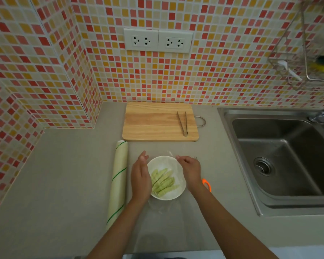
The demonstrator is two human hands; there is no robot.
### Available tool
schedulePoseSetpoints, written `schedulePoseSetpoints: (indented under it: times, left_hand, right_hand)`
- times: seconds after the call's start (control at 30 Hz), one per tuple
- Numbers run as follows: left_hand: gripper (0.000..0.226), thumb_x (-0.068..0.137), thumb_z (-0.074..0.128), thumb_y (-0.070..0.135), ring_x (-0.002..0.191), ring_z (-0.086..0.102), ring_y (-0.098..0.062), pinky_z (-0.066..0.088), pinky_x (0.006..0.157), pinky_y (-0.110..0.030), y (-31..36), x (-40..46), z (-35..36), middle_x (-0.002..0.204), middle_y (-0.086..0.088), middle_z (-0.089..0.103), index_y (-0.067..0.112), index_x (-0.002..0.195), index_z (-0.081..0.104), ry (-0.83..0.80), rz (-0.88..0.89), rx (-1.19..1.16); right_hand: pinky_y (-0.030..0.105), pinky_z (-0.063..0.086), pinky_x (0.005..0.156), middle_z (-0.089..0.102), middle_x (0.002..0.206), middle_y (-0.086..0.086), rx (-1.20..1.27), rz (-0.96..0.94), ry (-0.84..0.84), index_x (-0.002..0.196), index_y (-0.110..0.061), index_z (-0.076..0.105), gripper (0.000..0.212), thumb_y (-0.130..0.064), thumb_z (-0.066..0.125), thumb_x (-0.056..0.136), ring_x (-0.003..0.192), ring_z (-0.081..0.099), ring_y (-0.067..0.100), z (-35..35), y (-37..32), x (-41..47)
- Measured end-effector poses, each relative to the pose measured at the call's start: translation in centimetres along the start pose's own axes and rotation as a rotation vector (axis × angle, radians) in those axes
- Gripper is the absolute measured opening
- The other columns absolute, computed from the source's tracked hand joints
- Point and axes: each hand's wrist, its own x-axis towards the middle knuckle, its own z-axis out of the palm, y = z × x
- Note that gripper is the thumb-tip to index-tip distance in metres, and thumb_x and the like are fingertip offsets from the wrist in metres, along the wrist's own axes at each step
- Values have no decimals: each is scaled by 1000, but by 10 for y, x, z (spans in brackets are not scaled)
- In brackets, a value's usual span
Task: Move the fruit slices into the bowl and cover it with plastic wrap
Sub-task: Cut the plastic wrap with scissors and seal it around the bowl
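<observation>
A white bowl (173, 193) stands on the grey counter near the front edge and holds several pale green fruit slices (164, 181). A sheet of clear plastic wrap (171, 161) lies over the bowl and trails toward me on the counter. My left hand (140, 176) rests flat against the bowl's left side, fingers straight and together. My right hand (190, 168) is at the bowl's right rim, its fingertips pinching the wrap at the far edge. The plastic wrap roll (118, 182) lies lengthwise just left of my left hand.
A wooden cutting board (153, 124) with metal tongs (182, 123) on it lies behind the bowl, against the tiled wall. Orange-handled scissors (207, 184) peek out under my right wrist. A steel sink (281, 156) fills the right side. A wire rack (307, 53) hangs above it.
</observation>
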Motion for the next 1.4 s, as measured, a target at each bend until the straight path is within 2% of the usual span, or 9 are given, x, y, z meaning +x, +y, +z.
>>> schedulePoseSetpoints:
  times: [0.1,0.23,0.47,0.6,0.8,1.0,1.17,1.23,1.4]
  left_hand:
    - [42,103,28,35,124,52,-11,38,107,-28,-8,-10,4,132,3,59,21,134,52,-30,-34,43]
    - [42,103,28,30,131,45,-10,32,109,-22,-10,-12,5,141,1,53,17,137,50,-30,-50,79]
    - [41,103,30,30,126,46,-4,31,105,-18,-13,-10,5,137,4,55,16,136,51,-5,-17,70]
    - [39,103,31,30,123,46,-1,31,102,-15,-16,-10,4,130,10,54,19,134,52,-4,12,93]
    - [37,103,33,27,120,47,-1,30,97,-7,-19,-6,2,127,13,53,19,133,52,11,29,109]
    - [36,103,33,28,120,46,-1,30,99,-15,-19,-7,5,126,14,52,21,133,51,24,-21,58]
    - [38,103,31,29,119,45,1,29,98,-14,-19,-7,6,128,16,51,21,135,49,29,-24,61]
    - [38,103,31,29,119,45,0,30,99,-15,-19,-7,7,128,15,51,20,135,49,31,-21,59]
    - [36,103,32,28,117,47,-1,31,98,-17,-19,-8,6,126,13,53,20,133,50,31,-20,51]
  right_hand:
    - [21,43,51,56,60,6,16,30,9,73,7,64,28,-15,61,90,56,51,13,1,2,1]
    - [13,46,50,63,70,7,3,9,1,83,7,66,25,-16,60,91,61,56,11,0,3,6]
    - [20,46,61,62,78,5,-47,-8,-116,86,-6,61,10,-15,59,92,68,56,12,-4,2,17]
    - [11,41,47,55,71,1,-47,5,-109,87,-12,55,9,-17,59,92,59,50,10,-5,1,25]
    - [15,42,44,56,67,4,-25,71,-88,92,-10,56,10,-18,61,90,50,49,11,-9,6,33]
    - [32,49,69,68,86,14,-5,70,-96,98,-4,62,22,-21,68,85,72,62,20,-6,20,30]
    - [12,45,56,61,67,4,-131,-79,1,85,-6,66,20,-24,73,81,59,56,10,-5,14,34]
    - [9,43,52,60,65,3,-144,-110,37,80,-7,66,18,-23,74,80,58,54,9,-6,12,35]
    - [21,47,62,63,71,9,-175,-36,-58,83,-5,66,10,4,66,77,69,57,18,-6,22,33]
